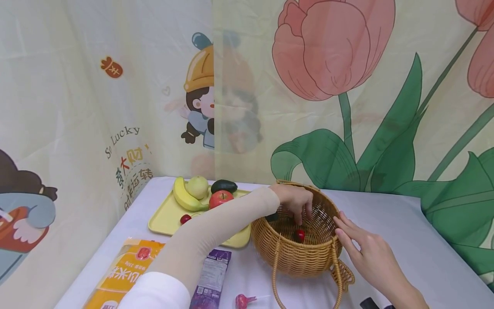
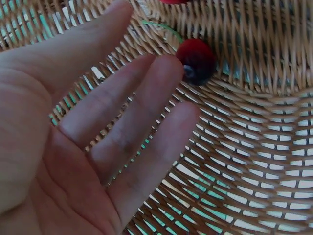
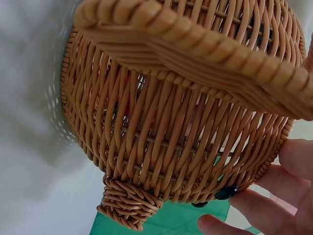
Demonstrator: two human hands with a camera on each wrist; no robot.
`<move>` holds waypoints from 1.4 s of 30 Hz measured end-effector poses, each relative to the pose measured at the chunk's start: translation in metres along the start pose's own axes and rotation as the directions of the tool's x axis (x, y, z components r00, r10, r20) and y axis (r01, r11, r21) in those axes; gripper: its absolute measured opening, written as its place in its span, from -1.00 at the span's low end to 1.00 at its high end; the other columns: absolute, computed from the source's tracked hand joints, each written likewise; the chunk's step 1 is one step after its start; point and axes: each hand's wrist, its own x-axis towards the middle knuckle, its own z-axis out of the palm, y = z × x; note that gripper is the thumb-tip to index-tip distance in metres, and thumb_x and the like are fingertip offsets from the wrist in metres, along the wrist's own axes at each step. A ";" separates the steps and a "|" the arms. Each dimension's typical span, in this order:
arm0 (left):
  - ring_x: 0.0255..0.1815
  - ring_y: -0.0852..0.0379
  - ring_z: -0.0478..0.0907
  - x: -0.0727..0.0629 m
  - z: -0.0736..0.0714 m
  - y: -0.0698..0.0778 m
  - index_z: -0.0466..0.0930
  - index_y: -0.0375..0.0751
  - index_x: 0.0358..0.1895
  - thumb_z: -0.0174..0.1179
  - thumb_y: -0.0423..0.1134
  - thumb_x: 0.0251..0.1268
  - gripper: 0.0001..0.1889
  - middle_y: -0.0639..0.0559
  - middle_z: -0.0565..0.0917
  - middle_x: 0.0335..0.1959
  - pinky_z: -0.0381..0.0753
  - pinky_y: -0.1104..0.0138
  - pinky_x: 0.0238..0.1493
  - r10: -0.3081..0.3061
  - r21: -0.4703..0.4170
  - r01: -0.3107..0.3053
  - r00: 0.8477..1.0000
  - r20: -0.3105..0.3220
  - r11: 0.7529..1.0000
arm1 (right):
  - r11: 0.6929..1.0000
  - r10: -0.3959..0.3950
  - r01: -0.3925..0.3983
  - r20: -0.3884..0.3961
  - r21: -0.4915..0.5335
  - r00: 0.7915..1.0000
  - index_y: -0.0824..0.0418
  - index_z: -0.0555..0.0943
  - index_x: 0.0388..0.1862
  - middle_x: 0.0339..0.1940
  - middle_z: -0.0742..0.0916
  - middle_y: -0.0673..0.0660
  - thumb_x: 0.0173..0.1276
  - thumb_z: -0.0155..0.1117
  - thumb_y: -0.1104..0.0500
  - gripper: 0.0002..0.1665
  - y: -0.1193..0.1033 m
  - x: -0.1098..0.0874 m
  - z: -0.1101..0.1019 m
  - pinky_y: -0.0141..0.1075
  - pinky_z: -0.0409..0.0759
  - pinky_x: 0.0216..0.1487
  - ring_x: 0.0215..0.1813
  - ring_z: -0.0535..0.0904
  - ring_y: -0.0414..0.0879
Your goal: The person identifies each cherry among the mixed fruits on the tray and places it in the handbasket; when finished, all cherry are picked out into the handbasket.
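A round wicker basket (image 1: 297, 262) stands on the white-covered table. My left hand (image 1: 297, 201) reaches down inside it. In the left wrist view, the left fingers are nearly straight, palm showing, and a fingertip meets or overlaps a dark red cherry (image 2: 197, 61) with a green stem. Part of another red thing (image 2: 174, 1) shows at that view's top edge. Against the basket's right side, my right hand (image 1: 370, 253) rests with extended fingers near the rim. In the right wrist view, its fingertips touch the wicker beside a small black bead-like part (image 3: 225, 192).
Behind the left arm lies a yellow tray (image 1: 160, 225) with a banana, a red apple, a dark avocado, a pale round fruit and a cherry. An orange packet (image 1: 127, 270), a purple packet (image 1: 211, 279) and a pink lollipop (image 1: 243, 301) lie in front. The basket's handle (image 1: 275, 274) hangs forward.
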 end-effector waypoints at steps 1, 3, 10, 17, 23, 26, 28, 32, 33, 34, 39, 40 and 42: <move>-0.32 0.26 0.68 0.000 0.000 0.001 0.80 0.10 0.08 0.47 -0.27 0.21 -0.64 0.22 0.70 0.04 0.69 0.47 -0.31 0.010 0.010 -0.010 1.000 0.005 1.000 | 1.000 0.002 -0.002 0.002 -0.001 1.000 0.23 0.61 0.34 0.36 0.62 0.31 0.56 0.22 0.08 -0.54 0.000 0.000 0.000 0.32 0.61 0.06 0.20 0.65 0.38; -0.38 0.28 0.63 0.000 -0.001 0.002 0.79 0.08 0.10 0.46 -0.27 0.23 -0.64 0.22 0.74 -0.04 0.66 0.47 -0.34 0.033 0.029 -0.034 0.999 0.021 0.999 | 1.000 0.004 -0.003 0.008 -0.002 1.000 0.23 0.61 0.34 0.36 0.62 0.31 0.56 0.22 0.07 -0.53 -0.001 0.000 -0.001 0.32 0.61 0.06 0.20 0.65 0.38; -0.42 0.25 0.65 -0.008 -0.006 0.009 0.77 0.06 0.13 0.46 -0.27 0.24 -0.63 0.22 0.80 -0.29 0.70 0.43 -0.29 0.066 0.044 -0.069 0.996 0.058 0.997 | 1.000 -0.017 0.017 -0.008 0.006 1.000 0.23 0.61 0.34 0.36 0.63 0.30 0.58 0.20 0.07 -0.54 -0.001 0.002 -0.002 0.30 0.61 0.06 0.19 0.66 0.36; -0.25 0.22 0.76 -0.025 -0.026 0.013 0.78 0.01 0.12 0.44 -0.26 0.26 -0.65 0.14 0.80 -0.09 0.75 0.39 -0.24 0.086 0.023 -0.086 0.996 0.027 0.996 | 1.000 -0.023 0.023 -0.005 0.001 1.000 0.22 0.62 0.34 0.36 0.62 0.29 0.57 0.20 0.06 -0.54 -0.002 0.003 -0.002 0.30 0.62 0.05 0.20 0.66 0.36; -0.09 0.25 0.76 -0.045 -0.049 -0.003 0.75 -0.06 0.16 0.43 -0.23 0.28 -0.64 0.05 0.82 0.01 0.72 0.46 -0.17 0.135 -0.002 -0.136 0.986 -0.094 0.991 | 0.999 -0.038 0.038 -0.012 -0.011 0.999 0.23 0.62 0.32 0.35 0.63 0.30 0.57 0.21 0.07 -0.55 -0.002 0.005 -0.002 0.30 0.61 0.06 0.19 0.66 0.36; 0.02 0.26 0.74 -0.062 -0.056 -0.017 0.75 -0.07 0.16 0.45 -0.18 0.27 -0.62 0.04 0.82 0.02 0.69 0.49 -0.04 0.159 0.019 -0.158 0.966 -0.203 0.987 | 0.999 -0.033 0.033 -0.006 -0.007 0.999 0.23 0.62 0.33 0.36 0.62 0.30 0.57 0.20 0.06 -0.54 -0.001 0.005 -0.001 0.31 0.60 0.07 0.19 0.66 0.37; 0.07 0.20 0.74 -0.073 -0.058 -0.027 0.75 -0.08 0.16 0.45 -0.18 0.27 -0.61 0.03 0.82 0.02 0.68 0.45 0.03 0.174 0.024 -0.175 0.948 -0.267 0.984 | 1.000 -0.018 0.018 0.005 -0.003 1.000 0.22 0.62 0.33 0.36 0.62 0.30 0.58 0.19 0.04 -0.54 -0.001 0.004 -0.001 0.32 0.60 0.08 0.20 0.65 0.37; 0.16 0.08 0.72 -0.098 -0.057 -0.049 0.73 -0.17 0.17 0.42 -0.24 0.31 -0.62 -0.05 0.78 0.11 0.67 0.37 0.14 0.191 -0.012 -0.208 0.918 -0.349 0.978 | 1.000 0.020 -0.020 0.037 -0.007 0.999 0.21 0.60 0.36 0.40 0.60 0.29 0.59 0.17 0.01 -0.51 0.001 0.001 -0.003 0.33 0.58 0.11 0.24 0.63 0.37; 0.15 0.06 0.73 -0.105 -0.056 -0.055 0.72 -0.19 0.17 0.42 -0.25 0.31 -0.63 -0.07 0.78 0.12 0.68 0.36 0.13 0.184 -0.027 -0.209 0.910 -0.371 0.978 | 1.000 0.026 -0.026 0.044 -0.011 0.999 0.20 0.59 0.37 0.40 0.59 0.29 0.59 0.17 0.00 -0.51 0.001 0.000 -0.003 0.33 0.58 0.12 0.25 0.62 0.37; 0.15 0.04 0.72 -0.113 -0.055 -0.061 0.72 -0.20 0.17 0.42 -0.25 0.31 -0.63 -0.07 0.78 0.12 0.68 0.36 0.13 0.171 -0.038 -0.201 0.904 -0.391 0.979 | 0.999 0.032 -0.032 0.051 -0.014 0.998 0.20 0.59 0.37 0.41 0.59 0.29 0.59 0.17 0.00 -0.50 0.002 0.000 -0.003 0.33 0.57 0.13 0.26 0.62 0.37; -0.04 0.13 0.77 -0.159 -0.042 -0.097 0.73 -0.05 0.18 0.44 -0.16 0.28 -0.60 0.03 0.79 0.10 0.71 0.39 -0.02 0.026 -0.081 -0.073 0.883 -0.468 0.994 | 0.998 0.053 -0.052 0.077 -0.023 0.996 0.20 0.56 0.40 0.42 0.57 0.28 0.60 0.16 -0.02 -0.48 0.002 -0.001 -0.002 0.33 0.57 0.14 0.27 0.60 0.38; -0.11 0.16 0.78 -0.168 -0.038 -0.104 0.74 -0.02 0.18 0.45 -0.14 0.27 -0.60 0.05 0.80 0.09 0.71 0.39 -0.08 -0.001 -0.084 -0.044 0.879 -0.477 0.996 | 0.998 0.056 -0.054 0.082 -0.024 0.995 0.20 0.56 0.40 0.43 0.57 0.28 0.60 0.15 -0.03 -0.47 0.002 -0.002 -0.002 0.33 0.57 0.14 0.27 0.60 0.38; -0.24 0.19 0.77 -0.189 -0.027 -0.118 0.75 0.01 0.16 0.46 -0.12 0.26 -0.61 0.06 0.80 0.08 0.69 0.38 -0.20 -0.054 -0.100 0.006 0.870 -0.491 0.995 | 0.998 0.053 -0.051 0.082 -0.022 0.995 0.19 0.56 0.40 0.42 0.57 0.28 0.60 0.14 -0.03 -0.47 0.001 -0.002 -0.001 0.33 0.57 0.13 0.27 0.60 0.38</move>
